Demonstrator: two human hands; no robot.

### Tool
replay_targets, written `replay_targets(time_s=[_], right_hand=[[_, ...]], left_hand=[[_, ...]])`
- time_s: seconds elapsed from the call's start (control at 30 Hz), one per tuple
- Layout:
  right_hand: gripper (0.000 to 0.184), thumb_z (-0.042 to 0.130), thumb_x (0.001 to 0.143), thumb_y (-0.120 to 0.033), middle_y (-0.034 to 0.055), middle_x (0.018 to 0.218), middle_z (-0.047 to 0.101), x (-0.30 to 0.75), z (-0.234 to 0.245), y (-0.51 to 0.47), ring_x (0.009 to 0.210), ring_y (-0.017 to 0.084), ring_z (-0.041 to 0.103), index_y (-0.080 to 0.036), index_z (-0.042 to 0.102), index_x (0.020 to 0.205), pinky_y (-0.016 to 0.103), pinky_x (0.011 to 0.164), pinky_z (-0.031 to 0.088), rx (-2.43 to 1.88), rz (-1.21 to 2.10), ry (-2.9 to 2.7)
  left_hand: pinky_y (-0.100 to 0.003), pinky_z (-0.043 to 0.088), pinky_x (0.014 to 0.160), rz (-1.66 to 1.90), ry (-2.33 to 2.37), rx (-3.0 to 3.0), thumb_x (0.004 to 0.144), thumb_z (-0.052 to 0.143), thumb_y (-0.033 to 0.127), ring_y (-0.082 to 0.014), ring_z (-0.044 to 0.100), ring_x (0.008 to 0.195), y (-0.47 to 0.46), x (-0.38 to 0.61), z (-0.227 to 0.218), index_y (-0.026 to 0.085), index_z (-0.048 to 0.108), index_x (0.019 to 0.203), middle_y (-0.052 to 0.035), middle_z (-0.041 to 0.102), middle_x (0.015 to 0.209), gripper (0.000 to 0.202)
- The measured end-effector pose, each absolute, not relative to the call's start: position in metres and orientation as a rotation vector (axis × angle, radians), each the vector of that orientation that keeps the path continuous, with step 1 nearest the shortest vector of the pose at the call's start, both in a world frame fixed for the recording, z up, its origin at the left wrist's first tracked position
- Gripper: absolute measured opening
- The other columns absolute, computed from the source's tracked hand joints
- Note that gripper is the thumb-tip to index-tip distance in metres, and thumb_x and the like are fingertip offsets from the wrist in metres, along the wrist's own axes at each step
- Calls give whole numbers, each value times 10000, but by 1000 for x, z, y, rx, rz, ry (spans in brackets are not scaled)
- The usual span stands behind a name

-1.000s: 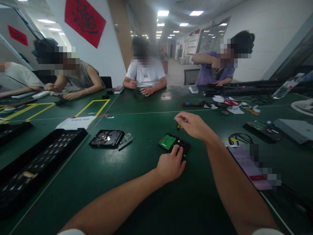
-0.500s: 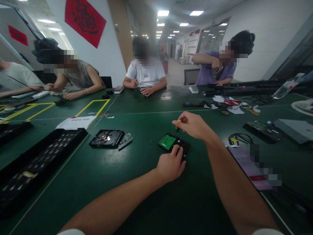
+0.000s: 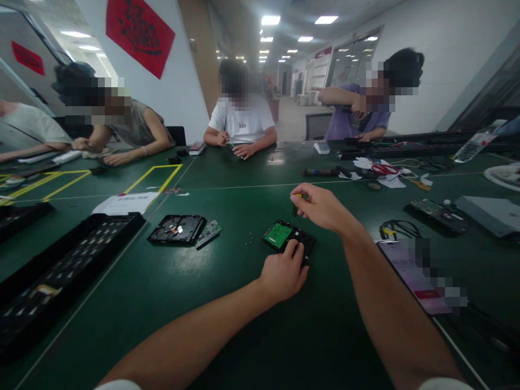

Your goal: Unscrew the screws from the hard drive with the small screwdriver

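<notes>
A black hard drive (image 3: 303, 238) with a green circuit board (image 3: 278, 234) on top lies on the green table (image 3: 227, 303). My left hand (image 3: 283, 274) is closed over its near edge and holds it down. My right hand (image 3: 320, 206) pinches a small yellow-and-black screwdriver (image 3: 295, 205) that stands upright, tip on the drive's top. A few tiny screws (image 3: 249, 238) lie loose to the left of the drive.
Another opened drive (image 3: 177, 228) and a loose circuit board (image 3: 210, 231) lie to the left. A long black tray (image 3: 60, 265) runs along the left. A phone (image 3: 410, 273) and black cables (image 3: 396, 229) lie to the right. Three people sit across the table with tools and parts.
My right hand's fingers have shifted slightly on the screwdriver handle, as if turning it. My left hand and the drive have stayed put.
</notes>
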State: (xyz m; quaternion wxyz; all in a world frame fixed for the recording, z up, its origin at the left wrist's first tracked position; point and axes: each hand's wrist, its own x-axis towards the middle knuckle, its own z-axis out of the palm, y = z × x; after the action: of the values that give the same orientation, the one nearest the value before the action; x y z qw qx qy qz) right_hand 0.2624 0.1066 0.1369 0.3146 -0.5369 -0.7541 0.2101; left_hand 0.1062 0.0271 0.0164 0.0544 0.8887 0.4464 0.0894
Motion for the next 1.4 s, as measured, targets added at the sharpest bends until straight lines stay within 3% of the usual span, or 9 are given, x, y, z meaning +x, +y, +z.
replay_targets(time_s=[0.1, 0.33, 0.47, 0.57, 0.77, 0.97, 1.2, 1.4], right_hand=[[174, 592, 980, -331, 50, 932, 739, 263, 139, 107, 734, 173, 658, -213, 716, 1009, 301, 726, 491, -1390, 432, -2048], [257, 580, 898, -159, 47, 951, 747, 264, 140, 106, 805, 191, 639, -202, 735, 1098, 308, 772, 457, -1450, 291, -2080], [140, 628, 923, -250, 66, 943, 727, 265, 136, 109, 837, 206, 632, -196, 745, 978, 312, 778, 449, -1449, 200, -2134], [160, 646, 946, -324, 71, 928, 710, 266, 134, 112, 890, 224, 630, -212, 760, 955, 321, 808, 445, -1412, 141, -2203], [146, 674, 925, -290, 70, 1005, 726, 267, 135, 111, 857, 207, 630, -202, 742, 1019, 318, 798, 442, -1434, 166, -2157], [127, 661, 910, -303, 58, 926, 714, 265, 143, 105, 829, 213, 620, -209, 729, 960, 328, 774, 438, -1451, 92, -2049], [219, 730, 868, -404, 55, 897, 721, 264, 146, 105, 767, 204, 619, -204, 728, 955, 326, 717, 457, -1401, 68, -1763], [344, 653, 936, -535, 61, 939, 723, 262, 153, 101, 759, 198, 617, -214, 754, 1011, 340, 745, 493, -1251, 21, -1568]], left_hand=[[-365, 609, 719, 276, 1350, 2703, 1008, 425, 459, -281, 697, 1043, 27, 106, 16, 175, 373, 1519, -168, 445, 1510, 587], [-375, 609, 751, 231, 1383, 2681, 1002, 446, 471, -283, 699, 1044, 27, 107, 17, 194, 364, 1531, -167, 451, 1505, 603], [-374, 610, 735, 235, 1378, 2702, 1007, 434, 467, -282, 698, 1040, 26, 107, 18, 184, 370, 1529, -165, 444, 1519, 598], [-375, 612, 719, 247, 1373, 2725, 1010, 421, 468, -280, 698, 1033, 26, 107, 17, 174, 370, 1529, -160, 444, 1523, 598], [-367, 610, 724, 261, 1369, 2721, 1010, 419, 464, -275, 699, 1041, 26, 107, 17, 176, 382, 1515, -153, 438, 1533, 583], [-373, 610, 731, 253, 1356, 2696, 1007, 431, 460, -283, 699, 1044, 27, 106, 18, 179, 385, 1511, -163, 433, 1538, 580], [-375, 614, 749, 267, 1337, 2690, 1010, 429, 458, -273, 701, 1039, 27, 104, 20, 184, 388, 1518, -148, 451, 1531, 579], [-378, 624, 718, 280, 1286, 2712, 1003, 415, 443, -270, 707, 1020, 29, 98, 21, 161, 417, 1517, -141, 480, 1519, 586]])
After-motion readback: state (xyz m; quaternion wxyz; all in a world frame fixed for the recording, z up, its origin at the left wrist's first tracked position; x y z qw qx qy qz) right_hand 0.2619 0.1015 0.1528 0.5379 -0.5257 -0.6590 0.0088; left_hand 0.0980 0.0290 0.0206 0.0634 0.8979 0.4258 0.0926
